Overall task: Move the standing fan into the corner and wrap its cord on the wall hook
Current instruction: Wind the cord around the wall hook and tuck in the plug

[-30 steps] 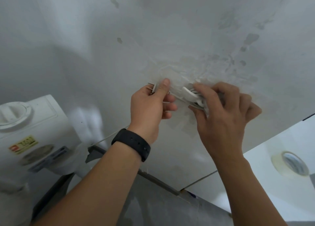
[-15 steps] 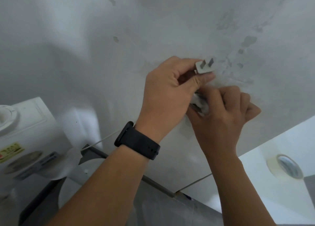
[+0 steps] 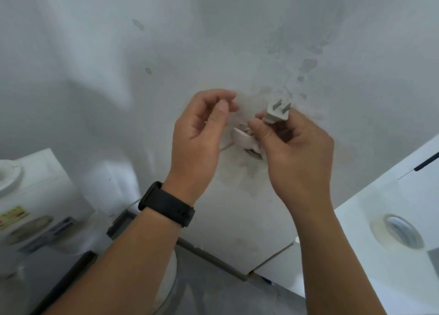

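Fan: only a pale rounded part (image 3: pixel 166 281) shows low in the head view, below the wall hook and near the floor; it may be the fan's base, so whether the fan stands in the corner cannot be told.
Left hand (image 3: pixel 202 134): just left of the wall hook, fingers loosely curled, holding nothing I can make out.
Right hand (image 3: pixel 294 148): just right of the wall hook, thumb and fingers pinching the plug (image 3: pixel 278 112), prongs pointing up and away.
Cord: a short white stretch (image 3: pixel 251 130) runs from the plug down to the wall hook; the windings there are mostly hidden by the hands.
Wall hook (image 3: pixel 244 139): white, on the stained wall (image 3: pixel 166 53) between the two hands.
Progress: wrapping looks nearly finished, judging by the plug end being all that is left free.
Left to do: tuck or hang the plug so the cord stays on the wall hook.
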### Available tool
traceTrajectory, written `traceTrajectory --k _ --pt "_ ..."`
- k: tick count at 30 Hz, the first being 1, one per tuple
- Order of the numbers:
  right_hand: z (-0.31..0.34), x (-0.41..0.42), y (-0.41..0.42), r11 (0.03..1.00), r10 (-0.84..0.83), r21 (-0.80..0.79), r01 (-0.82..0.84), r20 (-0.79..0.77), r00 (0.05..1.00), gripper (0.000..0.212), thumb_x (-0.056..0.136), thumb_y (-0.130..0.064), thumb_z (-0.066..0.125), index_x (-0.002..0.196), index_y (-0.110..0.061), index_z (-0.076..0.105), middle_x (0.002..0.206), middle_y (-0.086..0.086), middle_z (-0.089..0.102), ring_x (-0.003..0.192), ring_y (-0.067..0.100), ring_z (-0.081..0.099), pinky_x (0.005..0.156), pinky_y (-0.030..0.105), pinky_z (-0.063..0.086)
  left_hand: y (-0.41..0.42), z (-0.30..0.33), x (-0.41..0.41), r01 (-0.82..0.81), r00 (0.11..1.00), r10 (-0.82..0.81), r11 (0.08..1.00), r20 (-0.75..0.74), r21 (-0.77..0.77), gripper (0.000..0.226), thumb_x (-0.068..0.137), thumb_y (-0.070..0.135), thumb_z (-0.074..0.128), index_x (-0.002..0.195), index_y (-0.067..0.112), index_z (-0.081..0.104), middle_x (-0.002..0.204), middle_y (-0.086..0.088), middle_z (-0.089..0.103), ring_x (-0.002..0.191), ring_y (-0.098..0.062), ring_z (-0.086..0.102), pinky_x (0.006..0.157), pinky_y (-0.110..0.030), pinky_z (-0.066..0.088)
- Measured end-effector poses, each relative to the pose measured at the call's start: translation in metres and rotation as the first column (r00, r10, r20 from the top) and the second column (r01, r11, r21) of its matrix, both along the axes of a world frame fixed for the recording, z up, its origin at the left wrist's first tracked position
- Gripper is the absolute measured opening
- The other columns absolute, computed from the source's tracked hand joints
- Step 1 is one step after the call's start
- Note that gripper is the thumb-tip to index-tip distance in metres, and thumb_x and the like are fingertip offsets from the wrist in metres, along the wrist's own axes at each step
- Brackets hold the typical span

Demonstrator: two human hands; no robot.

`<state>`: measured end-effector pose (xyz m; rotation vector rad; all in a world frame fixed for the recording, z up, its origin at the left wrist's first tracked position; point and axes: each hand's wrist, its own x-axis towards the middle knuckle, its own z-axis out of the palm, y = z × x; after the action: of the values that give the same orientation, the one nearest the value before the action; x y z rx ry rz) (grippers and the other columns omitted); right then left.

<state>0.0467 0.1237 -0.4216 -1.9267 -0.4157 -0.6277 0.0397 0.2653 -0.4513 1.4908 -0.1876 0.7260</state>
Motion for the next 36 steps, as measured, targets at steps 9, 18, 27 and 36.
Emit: traceTrajectory --k 9,18,27,36 --pt "0.007 0.004 0.006 0.992 -0.026 0.122 0.032 -0.054 0.998 0.007 0.092 -0.020 0.076 0.086 -0.019 0.073 0.074 -0.013 0.071 0.072 0.003 0.066 0.063 0.014 0.049 -0.007 -0.007 0.003 0.047 0.982 -0.029 0.995 -0.189 0.088 0.005 0.093 0.021 0.077 0.097 0.019 0.080 0.095 -0.001 0.077 0.088 -0.019 0.075 0.084 -0.044 0.062" --pt "0.019 0.001 0.008 0.949 -0.029 0.312 0.051 -0.074 0.997 0.015 0.091 -0.009 0.076 0.082 -0.020 0.071 0.069 0.005 0.069 0.058 0.018 0.066 0.061 0.027 0.057 -0.001 -0.008 0.006 0.042 0.988 -0.016 0.985 -0.155 0.167 0.015 0.088 0.028 0.077 0.096 0.016 0.081 0.090 -0.001 0.075 0.084 -0.017 0.072 0.076 -0.040 0.060" --pt "0.026 0.000 -0.003 0.962 -0.171 0.196 0.192 -0.118 0.978 0.020 0.086 -0.033 0.082 0.074 -0.021 0.071 0.063 -0.006 0.071 0.058 0.012 0.070 0.062 0.034 0.059 -0.008 -0.025 -0.002 -0.095 0.994 0.061 0.873 0.086 0.479 0.039 0.085 0.019 0.086 0.116 0.007 0.066 0.114 -0.004 0.062 0.107 -0.012 0.062 0.089 -0.026 0.053" --pt "0.020 -0.004 -0.005 0.975 -0.200 0.083 0.204 -0.062 0.978 0.025 0.086 -0.044 0.079 0.072 -0.027 0.068 0.062 -0.013 0.068 0.060 0.006 0.067 0.059 0.026 0.053 -0.050 -0.037 0.011 -0.444 0.896 0.393 0.782 0.206 0.437 0.045 0.083 0.038 0.079 0.107 0.001 0.066 0.106 -0.011 0.061 0.095 -0.025 0.060 0.079 -0.039 0.055"
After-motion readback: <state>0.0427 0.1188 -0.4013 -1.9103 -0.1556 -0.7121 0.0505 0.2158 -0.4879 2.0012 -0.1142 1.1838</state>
